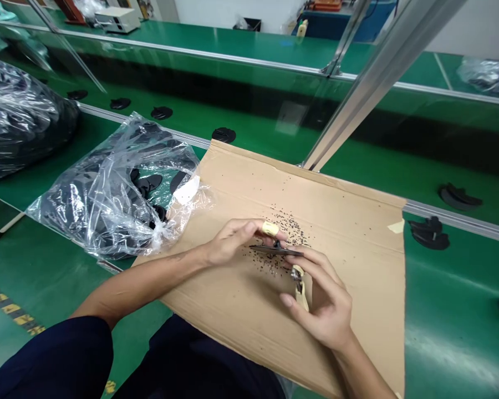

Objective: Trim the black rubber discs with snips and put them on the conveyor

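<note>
Over the cardboard sheet (241, 310), my left hand (237, 239) pinches a thin, round black plastic part (270, 250), held nearly edge-on with a small raised piece on top. A yellow wrap covers one of its fingers. My right hand (326, 302) curls round small pliers (300, 288) with pale yellow grips, apparently side cutters; their jaws are hard to make out. The fingertips of this hand also touch the right edge of the black part. Beneath both hands, many tiny black scraps (293, 230) lie scattered on the cardboard.
Left of the cardboard lies a clear plastic bag (108, 188) of black parts, with a larger full bag (20, 116) beyond. Black parts (223, 134) sit along the green conveyor behind, and another (430, 233) lies at right. A metal post (357, 100) rises behind the cardboard.
</note>
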`<state>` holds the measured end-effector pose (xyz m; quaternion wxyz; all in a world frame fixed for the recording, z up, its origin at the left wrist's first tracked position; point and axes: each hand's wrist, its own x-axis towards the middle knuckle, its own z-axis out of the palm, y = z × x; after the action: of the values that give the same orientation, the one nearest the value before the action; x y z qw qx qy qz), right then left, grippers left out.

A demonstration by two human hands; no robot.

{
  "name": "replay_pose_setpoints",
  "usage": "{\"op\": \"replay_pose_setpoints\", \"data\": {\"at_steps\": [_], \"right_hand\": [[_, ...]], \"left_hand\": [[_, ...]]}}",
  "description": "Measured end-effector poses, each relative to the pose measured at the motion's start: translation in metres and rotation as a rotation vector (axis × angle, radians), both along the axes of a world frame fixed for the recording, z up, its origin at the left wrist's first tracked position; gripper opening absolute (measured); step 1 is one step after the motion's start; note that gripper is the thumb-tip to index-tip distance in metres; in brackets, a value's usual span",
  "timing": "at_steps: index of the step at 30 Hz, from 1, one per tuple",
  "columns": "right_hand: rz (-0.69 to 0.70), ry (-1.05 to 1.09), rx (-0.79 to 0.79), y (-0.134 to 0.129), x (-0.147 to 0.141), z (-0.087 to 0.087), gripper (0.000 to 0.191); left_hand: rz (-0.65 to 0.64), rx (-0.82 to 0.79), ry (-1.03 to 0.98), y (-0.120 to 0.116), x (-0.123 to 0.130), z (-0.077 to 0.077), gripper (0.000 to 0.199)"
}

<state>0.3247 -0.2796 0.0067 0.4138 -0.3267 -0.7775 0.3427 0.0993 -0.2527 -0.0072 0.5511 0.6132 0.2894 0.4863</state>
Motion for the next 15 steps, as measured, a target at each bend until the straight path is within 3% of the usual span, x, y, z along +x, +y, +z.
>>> {"op": "replay_pose_setpoints", "data": {"at_steps": [4, 12, 15], "right_hand": [[0.048, 0.055, -0.095, 0.002, 0.0, -0.002, 0.036], [-0.082, 0.151, -0.189, -0.003, -0.003, 0.001, 0.023], [-0.06, 0.155, -0.25, -0.004, -0.004, 0.004, 0.021]], "left_hand": [[-0.052, -0.106, -0.033, 0.002, 0.0, 0.003, 0.036], [-0.113, -0.126, 0.006, -0.005, 0.006, -0.002, 0.026], [-0.176, -0.167, 0.004, -0.008, 0.008, -0.003, 0.024]]}}
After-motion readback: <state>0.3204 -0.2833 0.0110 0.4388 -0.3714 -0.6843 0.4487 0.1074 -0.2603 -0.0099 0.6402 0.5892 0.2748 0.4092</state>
